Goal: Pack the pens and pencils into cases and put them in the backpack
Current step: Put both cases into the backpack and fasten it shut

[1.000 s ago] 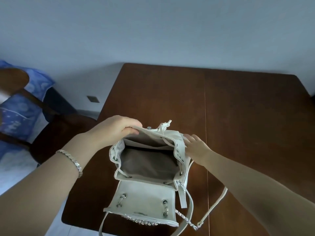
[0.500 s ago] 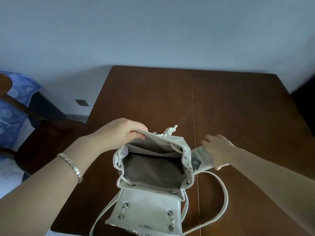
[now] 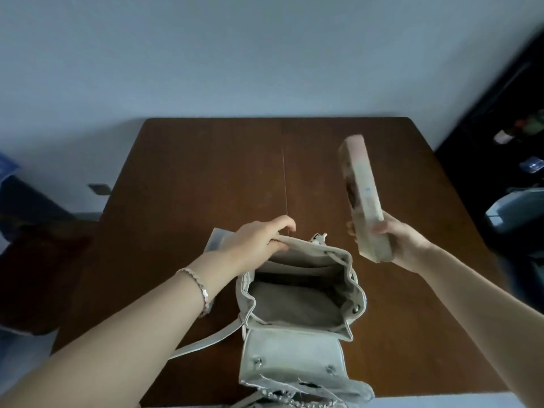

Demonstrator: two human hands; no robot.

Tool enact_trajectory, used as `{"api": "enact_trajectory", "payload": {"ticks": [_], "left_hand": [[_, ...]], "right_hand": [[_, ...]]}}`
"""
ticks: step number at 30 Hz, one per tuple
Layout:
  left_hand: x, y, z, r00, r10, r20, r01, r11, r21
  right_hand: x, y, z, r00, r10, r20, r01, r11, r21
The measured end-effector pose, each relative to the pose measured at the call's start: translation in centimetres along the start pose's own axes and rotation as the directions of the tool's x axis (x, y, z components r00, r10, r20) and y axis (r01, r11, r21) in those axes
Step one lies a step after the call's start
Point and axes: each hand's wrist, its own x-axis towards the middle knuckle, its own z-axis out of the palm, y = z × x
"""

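**Backpack held open, case raised beside it**

A white backpack (image 3: 297, 295) stands on the dark wooden worktop (image 3: 206, 178) near its front edge, mouth gaping upward, the grey lining empty as far as can be seen. Its flap (image 3: 291, 360) lies folded toward the person, two metal studs showing, with a chain trim at the bottom edge. One strap (image 3: 206, 341) trails out to the left across the wood.

The left hand (image 3: 256, 240) pinches the far rim of the opening, its grip clenched on the fabric and pulling the mouth wide. A beaded bracelet (image 3: 200, 290) sits on that wrist.

The right hand (image 3: 403, 242) holds a long pale pencil case (image 3: 363, 195) by its lower end, fingers wrapped around it. The case is lifted clear of the worktop, tilted nearly upright, just right of the backpack and not touching it. A dark printed pattern shows along its left face, blurred.

A pale flat thing (image 3: 216, 240) peeks out behind the left hand; I cannot tell what it is.
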Motion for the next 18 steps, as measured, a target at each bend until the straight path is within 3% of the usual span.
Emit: {"api": "enact_trajectory", "payload": {"ticks": [3,7,9,11,14,16,18], "left_hand": [[-0.5,-0.5,1.1,0.989,0.043,-0.142,-0.055,0.995,-0.084],[-1.3,-1.6,2.2,0.906,0.069,-0.417,-0.151,0.974,-0.166],[-1.9,-1.8,2.4,0.874,0.059,-0.482,-0.183,0.96,-0.213],[-2.2,-1.9,2.4,0.896,0.046,-0.442,-0.146,0.97,-0.194],[-2.1,-2.4,2.0,0.926,0.032,-0.377,-0.001,0.997,0.081],[-2.5,-2.7,1.9,0.945,-0.081,-0.318,0.134,0.98,0.149],[-3.3,-3.2,2.1,0.944,-0.252,-0.211,0.273,0.959,0.075]], "right_hand": [[-0.9,-0.4,0.9,0.978,-0.057,0.202,0.012,0.976,0.216],[-2.3,-1.2,2.9,0.936,-0.134,0.327,0.042,0.961,0.272],[-2.9,-1.7,4.1,0.928,-0.173,0.33,0.077,0.956,0.284],[-3.2,-2.2,5.3,0.941,-0.189,0.282,0.111,0.956,0.271],[-2.8,-2.5,6.8,0.943,-0.2,0.267,0.148,0.968,0.201],[-2.3,-1.9,7.7,0.953,-0.204,0.226,0.183,0.977,0.111],[-1.8,-0.9,8.7,0.954,-0.226,0.194,0.218,0.974,0.064]]}}
